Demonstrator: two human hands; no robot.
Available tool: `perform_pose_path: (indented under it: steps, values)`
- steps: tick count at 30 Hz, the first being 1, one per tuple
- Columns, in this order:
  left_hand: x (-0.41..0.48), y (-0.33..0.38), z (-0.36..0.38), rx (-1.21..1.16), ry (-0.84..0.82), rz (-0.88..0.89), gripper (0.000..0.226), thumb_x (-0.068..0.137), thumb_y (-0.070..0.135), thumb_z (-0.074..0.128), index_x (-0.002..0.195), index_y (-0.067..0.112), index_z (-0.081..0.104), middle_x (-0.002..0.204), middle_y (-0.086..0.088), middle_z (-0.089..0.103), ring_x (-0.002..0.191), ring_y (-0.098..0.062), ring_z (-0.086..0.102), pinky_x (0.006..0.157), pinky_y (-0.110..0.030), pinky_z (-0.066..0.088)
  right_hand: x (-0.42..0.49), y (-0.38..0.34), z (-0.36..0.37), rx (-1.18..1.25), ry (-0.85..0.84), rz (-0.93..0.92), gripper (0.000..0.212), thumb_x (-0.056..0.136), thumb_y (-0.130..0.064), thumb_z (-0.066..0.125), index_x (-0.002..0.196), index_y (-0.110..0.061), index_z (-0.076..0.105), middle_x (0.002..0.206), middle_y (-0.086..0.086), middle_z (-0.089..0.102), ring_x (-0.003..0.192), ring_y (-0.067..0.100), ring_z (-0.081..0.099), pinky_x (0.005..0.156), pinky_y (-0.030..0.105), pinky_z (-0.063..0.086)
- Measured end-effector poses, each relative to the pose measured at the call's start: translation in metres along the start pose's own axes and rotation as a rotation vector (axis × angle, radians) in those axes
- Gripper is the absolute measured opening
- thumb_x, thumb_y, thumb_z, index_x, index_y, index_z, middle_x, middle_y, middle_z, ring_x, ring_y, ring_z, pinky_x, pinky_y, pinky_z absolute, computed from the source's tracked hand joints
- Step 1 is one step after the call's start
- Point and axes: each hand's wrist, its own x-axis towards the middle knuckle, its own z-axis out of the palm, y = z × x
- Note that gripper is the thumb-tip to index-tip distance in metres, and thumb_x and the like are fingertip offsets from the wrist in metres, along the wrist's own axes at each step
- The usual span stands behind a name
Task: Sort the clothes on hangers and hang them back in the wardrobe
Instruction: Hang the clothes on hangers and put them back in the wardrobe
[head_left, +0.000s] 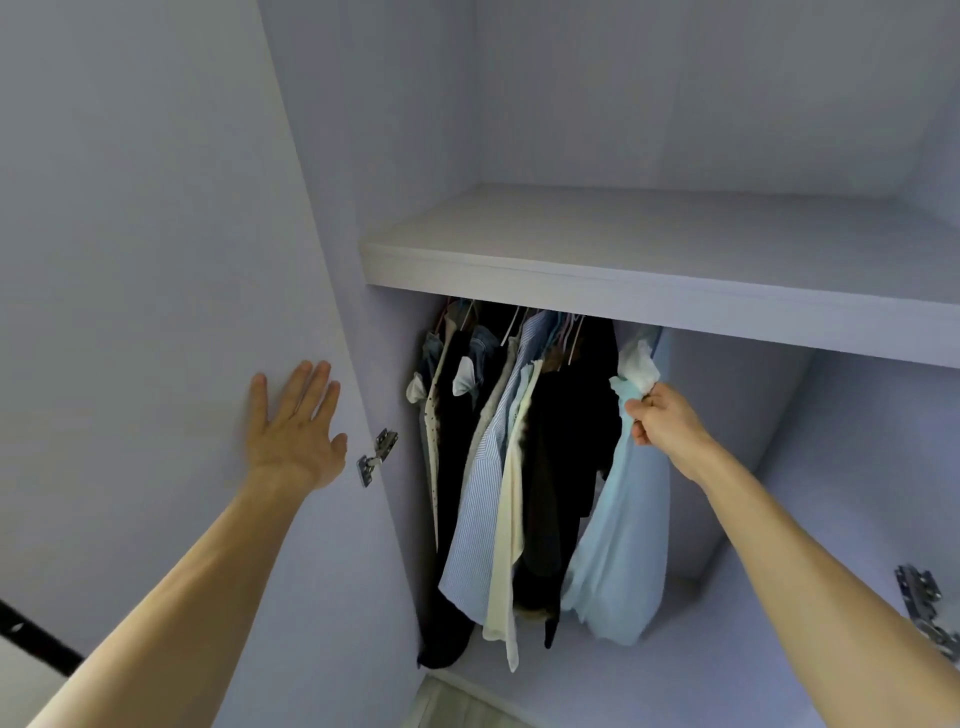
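A light blue shirt (621, 545) with a white collar part hangs at the right end of a row of clothes inside the wardrobe. My right hand (662, 418) grips this shirt near its shoulder. To its left hang several garments on hangers: black clothes (563, 467), a blue striped shirt (480, 499) and a cream one (506, 545). The rail is hidden under the shelf (649, 275). My left hand (296, 421) lies flat with straight fingers on the inner face of the open left door (156, 286).
A metal hinge (376, 454) sits on the left door's edge, and another hinge (922, 605) shows at the lower right. The hanging space to the right of the blue shirt holds no clothes. The upper compartment above the shelf shows only its pale walls.
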Motion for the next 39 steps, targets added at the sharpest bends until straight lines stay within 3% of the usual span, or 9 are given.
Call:
perform_pose_path:
  steps: [3, 6, 10, 14, 17, 21, 28, 34, 39]
  values:
    - [-0.001, -0.006, 0.012, 0.047, 0.07, 0.013, 0.07, 0.1, 0.053, 0.013, 0.156, 0.024, -0.017, 0.159, 0.003, -0.035, 0.148, -0.015, -0.03, 0.11, -0.056, -0.027, 0.019, -0.002, 0.006, -0.053, 0.03, 0.007, 0.007, 0.1, -0.007, 0.044, 0.096, -0.007, 0.05, 0.076, 0.01, 0.05, 0.061, 0.017, 0.048, 0.057, 0.028, 0.043]
    - [-0.001, -0.01, 0.019, 0.079, 0.106, 0.028, 0.07, 0.1, 0.053, 0.014, 0.156, 0.025, -0.018, 0.158, 0.004, -0.036, 0.139, -0.015, -0.043, 0.111, -0.055, -0.028, 0.031, 0.012, 0.019, -0.134, 0.033, 0.02, 0.024, 0.1, -0.004, 0.04, 0.082, -0.018, 0.048, 0.076, 0.006, 0.051, 0.063, 0.016, 0.046, 0.054, 0.029, 0.039]
    - [0.003, -0.012, 0.027, 0.104, 0.105, 0.023, 0.073, 0.099, 0.055, 0.017, 0.153, 0.027, -0.023, 0.154, 0.003, -0.042, 0.116, -0.019, -0.065, 0.104, -0.055, -0.036, 0.038, 0.038, 0.032, -0.235, 0.058, 0.055, 0.007, 0.099, -0.011, 0.04, 0.104, -0.012, 0.045, 0.088, 0.009, 0.054, 0.067, 0.018, 0.049, 0.055, 0.031, 0.037]
    - [0.004, -0.012, 0.028, 0.119, 0.104, 0.029, 0.074, 0.099, 0.056, 0.018, 0.149, 0.028, -0.028, 0.152, 0.001, -0.046, 0.118, -0.021, -0.063, 0.104, -0.056, -0.036, 0.045, 0.044, 0.032, -0.323, 0.037, 0.078, 0.018, 0.099, -0.019, 0.041, 0.115, -0.013, 0.046, 0.101, 0.017, 0.063, 0.083, 0.031, 0.062, 0.069, 0.038, 0.049]
    - [0.005, -0.012, 0.029, 0.109, 0.113, 0.022, 0.076, 0.098, 0.056, 0.02, 0.147, 0.027, -0.031, 0.151, 0.0, -0.047, 0.12, -0.021, -0.063, 0.104, -0.057, -0.036, 0.046, 0.049, 0.035, -0.61, 0.028, 0.042, 0.041, 0.102, -0.019, 0.04, 0.139, -0.001, 0.037, 0.125, 0.023, 0.056, 0.103, 0.037, 0.058, 0.08, 0.037, 0.045]
    - [0.003, -0.01, 0.028, 0.13, 0.129, 0.018, 0.079, 0.098, 0.057, 0.022, 0.147, 0.026, -0.031, 0.151, -0.001, -0.047, 0.134, -0.022, -0.051, 0.103, -0.058, -0.036, 0.055, 0.038, 0.044, -0.767, -0.043, 0.006, 0.043, 0.097, -0.013, 0.049, 0.135, 0.004, 0.041, 0.127, 0.021, 0.055, 0.109, 0.036, 0.058, 0.082, 0.034, 0.046]
    - [0.002, -0.008, 0.025, 0.122, 0.147, 0.019, 0.077, 0.098, 0.058, 0.025, 0.15, 0.029, -0.023, 0.155, -0.001, -0.041, 0.124, -0.023, -0.06, 0.104, -0.058, -0.035, 0.068, 0.034, 0.069, -0.626, -0.128, -0.048, 0.032, 0.103, -0.025, 0.042, 0.123, -0.001, 0.048, 0.114, 0.016, 0.058, 0.087, 0.022, 0.053, 0.071, 0.03, 0.043]
    - [-0.022, -0.011, 0.023, 0.129, 0.056, 0.031, 0.072, 0.099, 0.056, 0.02, 0.153, 0.029, -0.02, 0.156, -0.002, -0.04, 0.146, -0.021, -0.034, 0.112, -0.057, -0.026, 0.027, 0.041, 0.066, -0.57, 0.034, -0.038, 0.043, 0.095, -0.015, 0.053, 0.134, 0.0, 0.041, 0.125, 0.021, 0.052, 0.104, 0.037, 0.058, 0.081, 0.037, 0.047]
    - [-0.063, -0.003, 0.039, -0.122, -0.06, -0.004, 0.071, 0.101, 0.054, 0.023, 0.156, 0.034, -0.015, 0.16, -0.001, -0.034, 0.148, -0.019, -0.03, 0.117, -0.058, -0.018, -0.039, 0.031, 0.076, -0.43, -0.039, -0.171, 0.042, 0.097, -0.023, 0.054, 0.138, -0.015, 0.046, 0.134, 0.008, 0.053, 0.107, 0.023, 0.06, 0.088, 0.036, 0.05]
